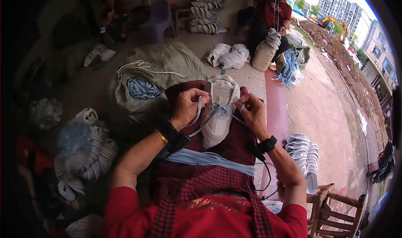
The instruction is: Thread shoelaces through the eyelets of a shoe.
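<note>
A white shoe upper [218, 122] rests on my lap over the checked apron, its toe toward me. A light blue shoelace [200, 130] runs through its middle, with a strand going out to each side. At the shoe's left edge, my left hand [188, 106] pinches one part of the lace between thumb and fingers. My right hand [252, 112] is closed on the lace at the right edge, fingertips close to the eyelets. Across my lap, below the toe, lies a bundle of loose blue laces [209, 159].
A green sack [167, 58] with a coil of blue laces [143, 88] lies ahead. Stacked shoe uppers stand at left [98, 150] and right [302, 154]. A wooden chair [335, 213] is at lower right. Another person [272, 18] sits working at the far right.
</note>
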The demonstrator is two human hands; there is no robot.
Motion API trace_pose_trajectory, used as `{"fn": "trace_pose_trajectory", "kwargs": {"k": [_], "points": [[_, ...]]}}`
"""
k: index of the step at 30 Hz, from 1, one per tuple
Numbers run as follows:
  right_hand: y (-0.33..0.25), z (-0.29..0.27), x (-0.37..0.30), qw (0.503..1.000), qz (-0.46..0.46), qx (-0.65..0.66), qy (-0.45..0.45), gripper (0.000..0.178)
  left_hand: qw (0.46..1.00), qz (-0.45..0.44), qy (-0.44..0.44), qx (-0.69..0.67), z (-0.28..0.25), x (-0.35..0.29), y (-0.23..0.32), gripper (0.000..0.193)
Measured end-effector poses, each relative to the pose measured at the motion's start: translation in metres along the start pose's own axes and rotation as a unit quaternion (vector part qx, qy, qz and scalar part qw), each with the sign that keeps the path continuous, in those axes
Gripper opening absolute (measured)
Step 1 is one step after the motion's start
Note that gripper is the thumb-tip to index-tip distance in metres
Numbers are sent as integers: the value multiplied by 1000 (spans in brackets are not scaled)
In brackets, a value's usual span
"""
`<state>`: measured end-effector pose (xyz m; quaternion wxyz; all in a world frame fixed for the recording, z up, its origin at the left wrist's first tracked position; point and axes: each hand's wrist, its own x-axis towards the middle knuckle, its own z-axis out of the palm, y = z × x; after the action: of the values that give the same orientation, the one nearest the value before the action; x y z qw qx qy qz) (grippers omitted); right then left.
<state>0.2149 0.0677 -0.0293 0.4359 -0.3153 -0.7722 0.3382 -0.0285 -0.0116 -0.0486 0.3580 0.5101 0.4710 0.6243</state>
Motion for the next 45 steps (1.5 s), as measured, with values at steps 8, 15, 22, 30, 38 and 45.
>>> {"fn": "trace_pose_trajectory", "kwargs": {"k": [8,15,22,30,38,45], "points": [[1,6,7,999,-10,-43,-13,11,998,35,34,51,-1,-3,-6,19],[2,8,12,997,55,13,-43,13,986,92,32,139,4,-8,-2,15],[-1,9,13,996,53,43,-60,7,972,142,85,164,2,-10,1,16],[0,0,20,992,58,91,-70,15,962,195,100,165,21,0,0,10],[-15,-13,35,956,-139,-144,-214,38,943,155,-71,286,1,12,37,21],[-31,-17,67,779,-403,-388,-285,32,666,415,-283,551,-9,52,65,12]]}}
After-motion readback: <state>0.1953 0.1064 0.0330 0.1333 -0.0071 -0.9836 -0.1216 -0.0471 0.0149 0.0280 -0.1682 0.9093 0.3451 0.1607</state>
